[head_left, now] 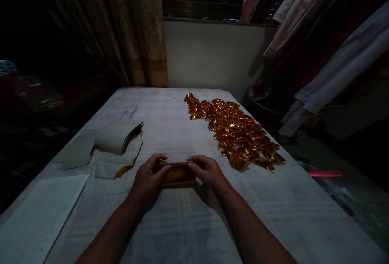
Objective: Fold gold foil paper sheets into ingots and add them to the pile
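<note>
Both hands hold one folded sheet of gold foil paper [178, 175] just above the table near its middle. My left hand [151, 173] pinches its left end between thumb and fingers. At the right end, my right hand [208, 170] grips the upper edge the same way. The sheet's gold side shows, bent along its length. To the left lie pale-backed paper sheets [111, 136], some curled, with one gold corner turned up. Many folded gold foil pieces [240, 128] lie in overlapping rows on the right.
A white sheet or board [45, 211] lies at the table's near left. The table [182, 223] has a checked cloth. Behind stand a curtain [142, 33] and a sill with a pink cup [249, 9]. Clothes [343, 61] hang at right, above a pink handle [324, 174].
</note>
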A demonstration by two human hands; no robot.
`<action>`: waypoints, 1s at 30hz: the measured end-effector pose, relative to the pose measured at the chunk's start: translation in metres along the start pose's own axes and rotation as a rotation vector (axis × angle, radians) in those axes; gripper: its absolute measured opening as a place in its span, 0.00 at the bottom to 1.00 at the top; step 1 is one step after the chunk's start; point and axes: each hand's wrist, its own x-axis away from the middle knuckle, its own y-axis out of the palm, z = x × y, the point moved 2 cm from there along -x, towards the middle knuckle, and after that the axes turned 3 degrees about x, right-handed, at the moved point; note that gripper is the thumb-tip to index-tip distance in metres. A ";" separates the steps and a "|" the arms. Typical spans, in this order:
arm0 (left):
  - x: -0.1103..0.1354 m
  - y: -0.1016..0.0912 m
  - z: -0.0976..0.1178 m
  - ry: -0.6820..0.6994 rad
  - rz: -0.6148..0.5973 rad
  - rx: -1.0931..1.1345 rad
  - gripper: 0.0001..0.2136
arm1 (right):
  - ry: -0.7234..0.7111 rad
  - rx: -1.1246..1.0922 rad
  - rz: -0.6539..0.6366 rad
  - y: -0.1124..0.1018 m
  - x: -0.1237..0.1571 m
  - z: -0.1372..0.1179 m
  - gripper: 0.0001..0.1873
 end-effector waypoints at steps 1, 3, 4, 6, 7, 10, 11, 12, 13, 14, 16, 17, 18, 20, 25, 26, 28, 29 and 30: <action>0.000 0.000 0.000 -0.002 0.003 -0.001 0.18 | -0.001 0.010 0.000 0.000 0.000 -0.001 0.17; 0.001 0.000 0.000 0.010 0.011 -0.012 0.17 | -0.009 0.032 0.010 -0.001 -0.001 -0.002 0.16; 0.002 0.000 0.000 0.019 0.011 -0.021 0.16 | -0.016 0.039 0.018 -0.001 -0.001 -0.002 0.15; 0.002 0.000 0.001 0.033 0.005 -0.048 0.14 | -0.041 0.058 0.040 -0.002 -0.002 -0.003 0.14; 0.003 0.000 0.002 0.041 0.001 -0.067 0.13 | -0.058 0.072 0.049 -0.002 -0.002 -0.003 0.14; 0.003 -0.001 0.004 0.070 -0.002 -0.124 0.11 | -0.107 0.119 0.060 -0.002 -0.001 -0.005 0.13; 0.003 -0.002 0.004 0.080 -0.004 -0.141 0.11 | -0.116 0.134 0.058 -0.002 0.000 -0.006 0.13; 0.003 -0.002 0.004 0.088 -0.008 -0.156 0.11 | -0.121 0.147 0.058 -0.002 0.000 -0.007 0.13; 0.003 -0.002 0.004 0.094 -0.012 -0.170 0.10 | -0.123 0.162 0.063 -0.002 0.001 -0.007 0.13; 0.003 -0.002 0.004 0.100 -0.016 -0.182 0.10 | -0.124 0.178 0.072 -0.002 0.001 -0.007 0.13; 0.003 -0.002 0.002 0.107 -0.027 -0.205 0.11 | -0.128 0.214 0.087 -0.002 0.002 -0.008 0.14; 0.003 -0.002 0.002 0.106 -0.032 -0.221 0.11 | -0.131 0.235 0.093 -0.002 0.002 -0.008 0.14; 0.003 -0.001 0.001 0.106 -0.035 -0.246 0.11 | -0.134 0.258 0.098 -0.002 0.003 -0.008 0.14; 0.003 -0.001 0.002 0.124 -0.022 -0.319 0.11 | -0.131 0.322 0.107 -0.003 0.004 -0.010 0.13; -0.002 0.005 0.006 0.243 -0.008 -0.614 0.08 | -0.103 0.633 0.131 -0.004 0.005 -0.018 0.08; -0.002 0.007 0.006 0.263 -0.012 -0.668 0.09 | -0.096 0.696 0.132 -0.004 0.004 -0.019 0.08; -0.003 0.010 0.005 0.310 -0.021 -0.745 0.09 | -0.086 0.794 0.124 -0.004 0.003 -0.021 0.07; -0.003 0.011 0.005 0.337 -0.030 -0.769 0.09 | -0.083 0.827 0.117 -0.004 0.002 -0.021 0.07; -0.003 0.012 0.004 0.363 -0.040 -0.785 0.09 | -0.082 0.852 0.111 -0.004 0.002 -0.022 0.07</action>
